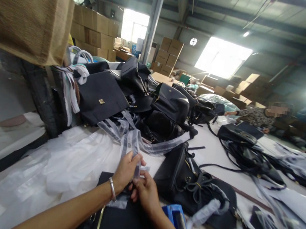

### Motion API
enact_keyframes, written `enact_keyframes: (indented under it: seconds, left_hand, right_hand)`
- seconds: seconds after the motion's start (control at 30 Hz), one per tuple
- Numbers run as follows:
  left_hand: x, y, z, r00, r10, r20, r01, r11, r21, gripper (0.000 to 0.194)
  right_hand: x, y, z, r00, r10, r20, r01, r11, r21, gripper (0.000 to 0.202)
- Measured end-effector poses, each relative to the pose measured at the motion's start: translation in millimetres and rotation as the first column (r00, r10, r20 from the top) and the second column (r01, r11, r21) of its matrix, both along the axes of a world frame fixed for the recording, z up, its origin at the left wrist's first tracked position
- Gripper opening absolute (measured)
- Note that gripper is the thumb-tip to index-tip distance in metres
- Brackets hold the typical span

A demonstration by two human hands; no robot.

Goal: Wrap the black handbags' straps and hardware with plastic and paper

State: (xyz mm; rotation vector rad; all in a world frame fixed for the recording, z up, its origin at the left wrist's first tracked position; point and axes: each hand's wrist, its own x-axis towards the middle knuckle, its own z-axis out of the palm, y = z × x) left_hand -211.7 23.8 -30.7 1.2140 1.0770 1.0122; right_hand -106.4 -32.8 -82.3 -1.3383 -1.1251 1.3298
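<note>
Your left hand (125, 170) and right hand (145, 190) meet over the black bag (123, 224) at the desk (221, 154) edge. Both sets of fingers are closed on one clear plastic strip (136, 154), left above, right just below. Its long axis runs up and away from your fingers toward the handbag pile (154, 103). The left hand is nearer the free length.
</note>
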Motion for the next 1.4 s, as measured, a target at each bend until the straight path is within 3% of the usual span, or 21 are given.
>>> enact_keyframes:
  seconds: [0.13,0.27,0.33,0.4,0.5,0.57,0.67,0.8,0.9,0.97,1.03,1.13,1.4]
  left_hand:
    - [-5,10,8.0,0.999,-0.024,0.026,0.023,0.999,0.040,0.031]
    - [-7,3,8.3,0.981,-0.191,0.020,0.189,0.979,0.071,0.025]
    - [-5,-8,4.4,0.950,-0.311,0.008,0.310,0.949,0.064,0.025]
    - [-1,-19,-1.0,0.909,-0.416,0.003,0.416,0.909,0.035,0.028]
    - [4,-30,-10.2,0.878,-0.477,0.017,0.478,0.878,-0.030,0.030]
    - [5,-33,-14.6,0.863,-0.505,0.028,0.505,0.860,-0.070,0.034]
    - [-2,-29,-10.8,0.799,-0.583,0.149,0.599,0.793,-0.113,0.045]
    - [-9,-8,22.1,0.775,-0.414,0.477,0.556,0.806,-0.204,0.055]
    - [0,12,50.2,0.787,-0.367,0.495,0.547,0.786,-0.288,0.049]
    - [9,25,60.4,0.827,-0.316,0.465,0.482,0.823,-0.299,0.036]
    - [17,34,63.3,0.851,-0.240,0.466,0.387,0.887,-0.250,0.024]
    - [25,35,60.8,0.855,-0.187,0.485,0.302,0.938,-0.172,0.021]
    - [26,0,55.5,0.865,-0.068,0.497,0.211,0.948,-0.238,0.024]
  right_hand:
    - [9,1,17.3,0.982,0.120,0.143,-0.116,0.993,-0.032,0.027]
    - [28,10,58.9,0.951,-0.093,0.294,0.056,0.990,0.131,0.032]
    - [34,20,79.9,0.979,-0.143,0.143,0.127,0.985,0.121,0.040]
    - [34,33,95.4,0.976,-0.137,-0.167,0.140,0.990,0.004,0.048]
    - [27,50,105.8,0.798,-0.277,-0.535,0.272,0.958,-0.090,0.039]
    - [23,54,104.6,0.729,-0.372,-0.575,0.412,0.909,-0.065,0.035]
    - [17,49,95.8,0.790,-0.401,-0.463,0.446,0.895,-0.014,0.044]
    - [8,35,85.1,0.900,-0.307,-0.310,0.330,0.944,0.024,0.055]
    - [-1,22,80.6,0.957,-0.217,-0.193,0.233,0.970,0.065,0.059]
    - [-7,11,77.5,0.971,-0.176,-0.161,0.188,0.980,0.060,0.062]
    - [-10,-1,74.0,0.972,-0.167,-0.166,0.174,0.984,0.031,0.066]
    - [-13,-15,69.0,0.970,-0.192,-0.151,0.191,0.981,-0.023,0.074]
    - [-19,-27,53.1,0.945,-0.296,-0.141,0.295,0.955,-0.029,0.064]
